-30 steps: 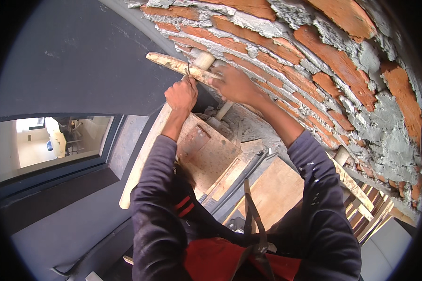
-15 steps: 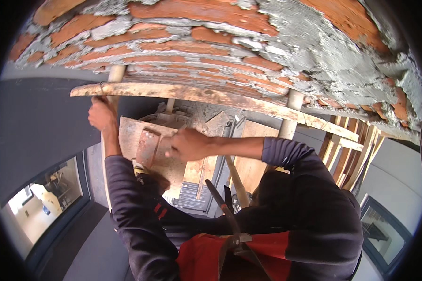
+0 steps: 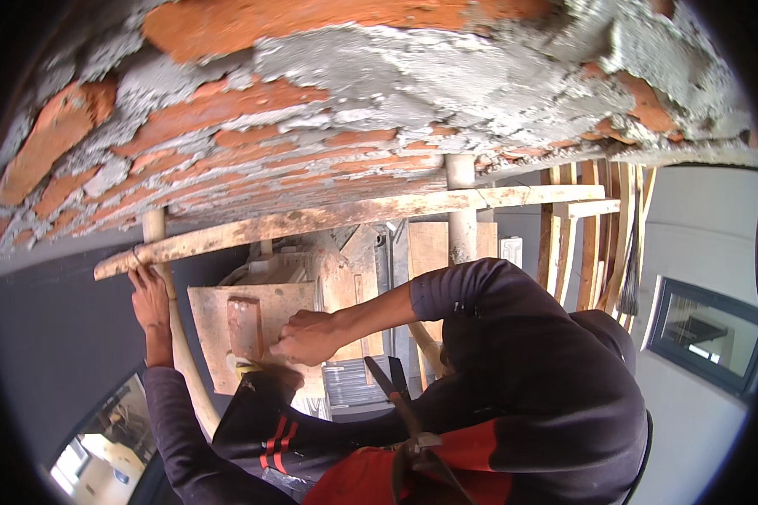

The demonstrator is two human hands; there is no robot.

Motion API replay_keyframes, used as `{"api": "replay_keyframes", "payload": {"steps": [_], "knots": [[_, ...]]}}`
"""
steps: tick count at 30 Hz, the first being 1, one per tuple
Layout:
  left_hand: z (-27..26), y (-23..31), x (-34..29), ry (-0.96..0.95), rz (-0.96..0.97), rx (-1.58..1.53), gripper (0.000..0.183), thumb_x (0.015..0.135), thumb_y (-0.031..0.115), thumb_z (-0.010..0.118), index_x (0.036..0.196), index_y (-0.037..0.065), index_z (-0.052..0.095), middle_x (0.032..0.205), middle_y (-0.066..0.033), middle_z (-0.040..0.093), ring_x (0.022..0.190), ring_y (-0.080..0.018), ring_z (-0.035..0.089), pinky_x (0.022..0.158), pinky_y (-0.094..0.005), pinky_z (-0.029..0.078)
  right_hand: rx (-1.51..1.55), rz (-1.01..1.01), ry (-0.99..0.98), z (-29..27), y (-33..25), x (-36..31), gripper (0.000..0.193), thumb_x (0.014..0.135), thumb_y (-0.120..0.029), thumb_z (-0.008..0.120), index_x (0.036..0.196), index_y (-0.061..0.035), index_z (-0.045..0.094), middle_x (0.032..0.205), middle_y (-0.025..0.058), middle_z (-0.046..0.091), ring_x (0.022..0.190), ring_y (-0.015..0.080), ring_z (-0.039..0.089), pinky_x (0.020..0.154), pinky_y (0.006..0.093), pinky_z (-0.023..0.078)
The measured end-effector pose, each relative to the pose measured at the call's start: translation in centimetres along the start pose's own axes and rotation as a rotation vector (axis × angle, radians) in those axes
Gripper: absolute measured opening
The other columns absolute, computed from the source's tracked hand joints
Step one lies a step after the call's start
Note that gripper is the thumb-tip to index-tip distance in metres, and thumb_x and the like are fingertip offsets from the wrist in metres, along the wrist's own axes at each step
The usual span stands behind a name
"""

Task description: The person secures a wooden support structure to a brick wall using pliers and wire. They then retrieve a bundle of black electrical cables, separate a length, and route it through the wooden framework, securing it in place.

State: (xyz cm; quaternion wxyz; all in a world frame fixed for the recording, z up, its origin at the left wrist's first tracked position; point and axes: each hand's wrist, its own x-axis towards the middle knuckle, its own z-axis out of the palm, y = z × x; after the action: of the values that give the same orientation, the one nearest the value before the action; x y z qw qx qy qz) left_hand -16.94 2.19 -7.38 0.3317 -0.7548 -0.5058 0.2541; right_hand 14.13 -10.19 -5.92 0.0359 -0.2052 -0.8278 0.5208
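At its left end, a long, stained wooden beam [image 3: 312,220] is bound to an upright pole [image 3: 154,225]. My left hand [image 3: 150,301] reaches up there, its fingers closed against the beam's lower edge beside the tie. My right hand [image 3: 305,337] is closed with curled fingers in front of my body, lower than the beam. Whether it holds anything small is hidden. Just left of it in the picture, a reddish brick [image 3: 245,326] lies on a plywood board [image 3: 206,316] below.
A rough brick wall [image 3: 354,101] with grey mortar rises ahead. A second pole [image 3: 461,227] stands against the beam. Upright timbers [image 3: 594,240] are at the right, near a window [image 3: 703,332]. A dark-handled tool [image 3: 383,376] sticks up at my waist.
The view has turned, so the beam slopes the other way and more of the right side shows. My left hand stays at the beam's end; my right hand sits lower in view, still closed.
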Motion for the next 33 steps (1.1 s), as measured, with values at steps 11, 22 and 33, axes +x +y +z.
{"api": "replay_keyframes", "payload": {"steps": [11,22,33], "knots": [[1.0,-1.0,2.3,-0.155,-0.262,-0.525,0.029,0.085,0.007,0.051,0.113,0.000,0.051,0.100,-0.0198,0.060,0.089,-0.0377,0.060,0.070,-0.0432,0.052,0.081,0.019,-0.024,0.6,1.2,-1.6,0.027,0.081,-0.019,0.059,0.102,-0.0022,0.056,0.087,0.0216,0.063,0.088,0.0395,0.060,0.077,0.0472,0.047],[1.3,-5.0,5.2,-0.560,-0.775,-2.067,0.015,0.087,0.002,0.053,0.101,0.000,0.060,0.094,-0.0049,0.062,0.082,-0.0107,0.062,0.067,-0.0215,0.055,0.296,0.106,0.034,2.4,1.9,0.9,0.028,0.083,-0.025,0.059,0.104,-0.0064,0.059,0.089,0.0181,0.064,0.088,0.0362,0.061,0.076,0.0444,0.047],[1.0,-3.6,2.2,-0.380,-0.832,-1.275,0.021,0.083,0.020,0.062,0.087,0.000,0.066,0.081,-0.0139,0.068,0.077,-0.0253,0.066,0.073,-0.0340,0.051,0.326,0.196,-0.113,2.2,1.8,1.3,0.034,0.084,-0.029,0.060,0.105,-0.0030,0.059,0.084,0.0171,0.066,0.082,0.0333,0.064,0.074,0.0392,0.049]]}}
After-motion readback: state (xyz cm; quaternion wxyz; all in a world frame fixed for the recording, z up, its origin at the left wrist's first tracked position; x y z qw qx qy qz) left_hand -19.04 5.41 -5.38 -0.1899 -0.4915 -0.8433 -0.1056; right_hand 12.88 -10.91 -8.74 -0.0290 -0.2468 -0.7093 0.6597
